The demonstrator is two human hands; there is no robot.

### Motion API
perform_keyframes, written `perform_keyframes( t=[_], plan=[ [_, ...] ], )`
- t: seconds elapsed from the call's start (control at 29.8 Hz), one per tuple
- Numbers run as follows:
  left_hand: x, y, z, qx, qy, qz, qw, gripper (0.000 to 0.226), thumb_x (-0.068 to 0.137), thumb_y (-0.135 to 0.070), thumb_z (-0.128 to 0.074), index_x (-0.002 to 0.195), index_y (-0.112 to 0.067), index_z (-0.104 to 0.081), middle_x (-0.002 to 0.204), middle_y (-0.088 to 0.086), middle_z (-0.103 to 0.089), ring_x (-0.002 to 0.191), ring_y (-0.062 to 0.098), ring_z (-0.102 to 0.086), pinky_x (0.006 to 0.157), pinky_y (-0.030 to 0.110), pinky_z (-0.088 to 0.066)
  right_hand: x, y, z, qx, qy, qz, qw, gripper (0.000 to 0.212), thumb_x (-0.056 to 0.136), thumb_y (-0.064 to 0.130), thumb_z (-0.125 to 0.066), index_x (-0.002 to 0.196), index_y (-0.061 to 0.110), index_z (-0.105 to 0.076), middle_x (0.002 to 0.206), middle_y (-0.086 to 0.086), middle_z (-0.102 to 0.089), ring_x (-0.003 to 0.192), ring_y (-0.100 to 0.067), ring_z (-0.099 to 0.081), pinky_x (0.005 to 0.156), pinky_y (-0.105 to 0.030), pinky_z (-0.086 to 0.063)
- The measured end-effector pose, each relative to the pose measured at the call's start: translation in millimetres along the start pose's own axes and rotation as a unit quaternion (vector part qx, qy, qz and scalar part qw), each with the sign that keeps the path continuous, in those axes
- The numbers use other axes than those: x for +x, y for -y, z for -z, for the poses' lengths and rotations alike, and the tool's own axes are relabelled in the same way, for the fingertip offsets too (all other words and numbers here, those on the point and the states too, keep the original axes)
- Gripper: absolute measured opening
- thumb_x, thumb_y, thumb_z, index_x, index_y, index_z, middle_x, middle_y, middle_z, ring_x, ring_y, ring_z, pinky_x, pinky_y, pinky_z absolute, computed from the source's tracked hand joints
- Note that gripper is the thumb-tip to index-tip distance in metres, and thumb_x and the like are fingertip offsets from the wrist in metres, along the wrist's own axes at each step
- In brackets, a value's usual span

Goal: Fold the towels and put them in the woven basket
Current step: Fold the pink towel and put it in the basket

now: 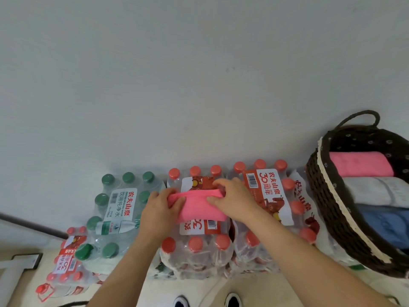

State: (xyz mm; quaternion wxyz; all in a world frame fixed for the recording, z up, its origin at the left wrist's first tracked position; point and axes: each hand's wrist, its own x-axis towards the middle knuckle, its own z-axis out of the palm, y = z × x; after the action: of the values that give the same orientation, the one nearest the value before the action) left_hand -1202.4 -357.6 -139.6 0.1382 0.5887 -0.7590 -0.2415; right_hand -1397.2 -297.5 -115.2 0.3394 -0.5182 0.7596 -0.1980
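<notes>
Dark shoe tips are seen at the bottom edge, below 2 bare forearms. A fuzzy pink towel, folded into a thick oblong, is gripped at its ends by the left hand and the right hand, fingers curled round it, on a glossy shrink-wrapped bottle pack. Right of the right hand, a dark woven basket with cream trim is filled with 3 folded towels: a pink one, a grey one and a blue one.
</notes>
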Motion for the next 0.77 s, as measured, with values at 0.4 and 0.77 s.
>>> perform_keyframes(
  t=[0.4,0.77],
  plan=[
    [-10.1,2.7,32.7,-0.049,-0.002,-0.132,0.990,0.046,0.072,-0.018,-0.079,0.115,-0.028,-0.063,0.099,-0.011,-0.055,0.085,0.005,-0.052,0.073,0.012,-0.038,-7.5,25.7,23.2,-0.165,0.025,0.140,0.976,0.039,0.078,0.017,-0.069,0.112,0.027,-0.052,0.110,0.009,-0.053,0.099,-0.011,-0.050,0.085,-0.031,-0.046],
    [-30.5,44.7,24.2,-0.087,0.032,-0.204,0.975,0.018,0.070,-0.031,-0.065,0.086,-0.030,-0.057,0.100,-0.020,-0.043,0.090,-0.001,-0.048,0.073,0.011,-0.038,-47.2,5.2,-46.5,-0.162,-0.130,0.151,0.966,0.041,0.083,0.046,-0.052,0.117,0.024,-0.062,0.113,0.009,-0.049,0.107,-0.010,-0.045,0.087,-0.029,-0.048]
  ],
)
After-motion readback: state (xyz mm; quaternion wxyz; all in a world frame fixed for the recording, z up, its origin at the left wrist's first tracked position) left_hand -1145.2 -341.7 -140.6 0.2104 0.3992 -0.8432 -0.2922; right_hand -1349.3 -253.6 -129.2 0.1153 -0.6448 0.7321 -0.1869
